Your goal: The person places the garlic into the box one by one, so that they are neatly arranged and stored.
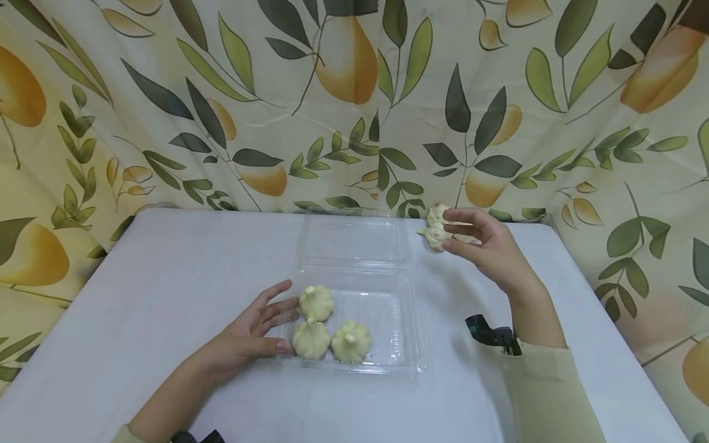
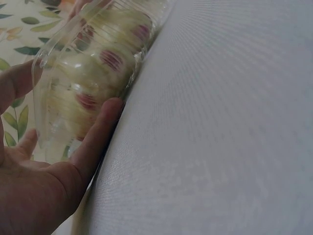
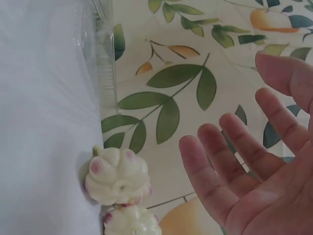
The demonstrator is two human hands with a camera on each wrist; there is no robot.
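Note:
A clear plastic clamshell box (image 1: 410,332) lies with its lid (image 1: 354,240) folded back. Inside its left part sit three pale garlic bulbs (image 1: 351,342), and their purple patches show through the wall in the left wrist view. My left hand (image 1: 249,329) rests along the box's left side, fingers spread and fairly straight; its thumb (image 2: 100,132) lies against the wall. Two more garlic bulbs (image 3: 117,176) stand on the table near the back edge. My right hand (image 1: 487,249) hovers just beside them, fingers apart and nothing held; the right wrist view shows a gap between hand and bulbs.
A white table (image 1: 183,277) carries everything. Behind it and at both sides hangs a curtain (image 1: 332,123) printed with leaves and orange fruit. A black wrist camera mount (image 1: 493,335) juts from the right wrist.

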